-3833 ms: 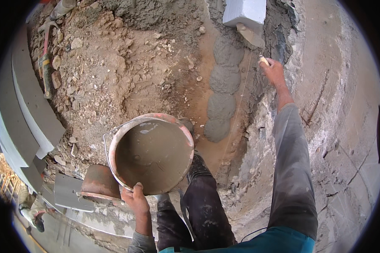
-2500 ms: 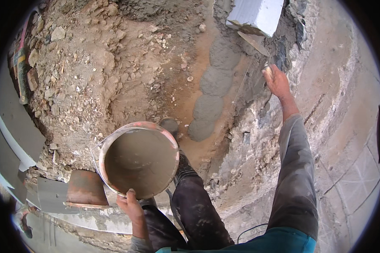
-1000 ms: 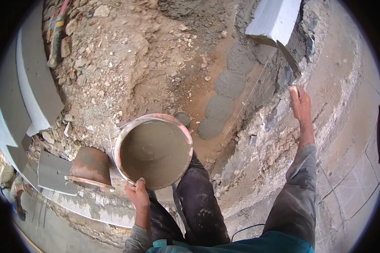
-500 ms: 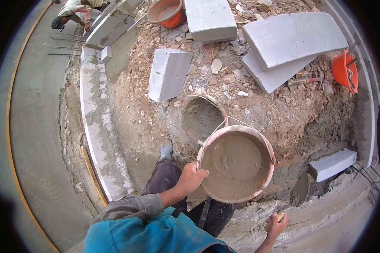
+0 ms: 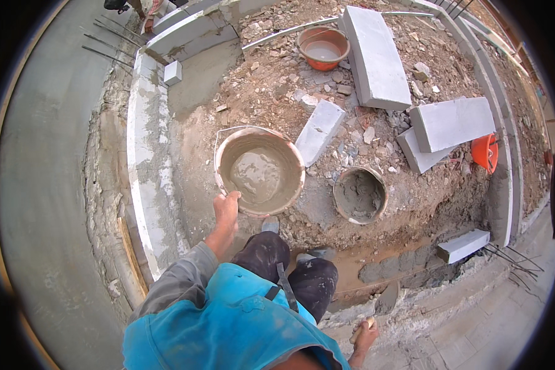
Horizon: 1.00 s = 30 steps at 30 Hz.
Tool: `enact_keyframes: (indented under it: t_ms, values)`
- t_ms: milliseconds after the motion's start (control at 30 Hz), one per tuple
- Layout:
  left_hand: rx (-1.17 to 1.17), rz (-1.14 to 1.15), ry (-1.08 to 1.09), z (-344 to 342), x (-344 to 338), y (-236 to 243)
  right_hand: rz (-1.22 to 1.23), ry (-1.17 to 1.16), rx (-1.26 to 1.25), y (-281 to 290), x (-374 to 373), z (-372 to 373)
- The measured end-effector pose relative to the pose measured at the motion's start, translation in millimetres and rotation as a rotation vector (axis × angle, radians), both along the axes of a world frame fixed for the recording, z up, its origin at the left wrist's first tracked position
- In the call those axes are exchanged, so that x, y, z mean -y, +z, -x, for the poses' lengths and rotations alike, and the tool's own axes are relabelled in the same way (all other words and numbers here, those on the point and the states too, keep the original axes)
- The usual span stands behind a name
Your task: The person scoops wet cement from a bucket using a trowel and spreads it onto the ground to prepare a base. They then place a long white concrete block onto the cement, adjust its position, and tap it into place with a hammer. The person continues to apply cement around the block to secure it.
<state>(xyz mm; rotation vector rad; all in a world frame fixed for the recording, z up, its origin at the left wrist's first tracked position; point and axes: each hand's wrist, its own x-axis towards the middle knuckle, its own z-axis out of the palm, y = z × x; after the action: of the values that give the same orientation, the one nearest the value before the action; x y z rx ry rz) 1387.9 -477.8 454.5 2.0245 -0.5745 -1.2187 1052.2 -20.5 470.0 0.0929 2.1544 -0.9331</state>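
Observation:
My left hand (image 5: 226, 213) is closed on the near rim of a bucket (image 5: 301, 168) with a wire handle. Thin, wet grey mortar (image 5: 259, 176) fills much of it. Low at the right, my right hand (image 5: 367, 338) grips a trowel by its light wooden handle. The trowel's grey-coated blade (image 5: 387, 299) points away from me, over the rough edge of the trench. A smaller bucket (image 5: 385, 200) with thicker mortar stands on the rubble, right of the held one. Beside the held bucket lies a pale block (image 5: 320, 132).
Large pale blocks (image 5: 376, 61) lie on the rubble, with an orange basin (image 5: 322, 49) and an orange bucket (image 5: 485, 153) nearby. A low block wall (image 5: 143, 148) runs along the left. Steel bars (image 5: 515, 262) jut out at right. Another person's hand (image 5: 148, 26) shows at top left.
The held bucket has swung left, away from the smaller bucket, with my left hand still on its rim. My view has shifted too. The trowel stays in my right hand.

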Motion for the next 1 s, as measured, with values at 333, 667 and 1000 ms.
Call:
enact_keyframes:
  t_ms: [333,667,1000]
  values:
    - [-0.072,0.246,0.362,-80.2,172.8,-74.8,-0.079,0.31,0.065,-10.9,44.2,-91.5]
    - [-0.566,0.186,0.235,6.4,416.5,-243.0,-0.329,0.106,0.093,-7.8,160.9,-207.3]
    - [-0.599,0.028,0.082,57.4,470.4,-327.6,0.058,0.093,0.056,-72.8,342.7,-224.7]
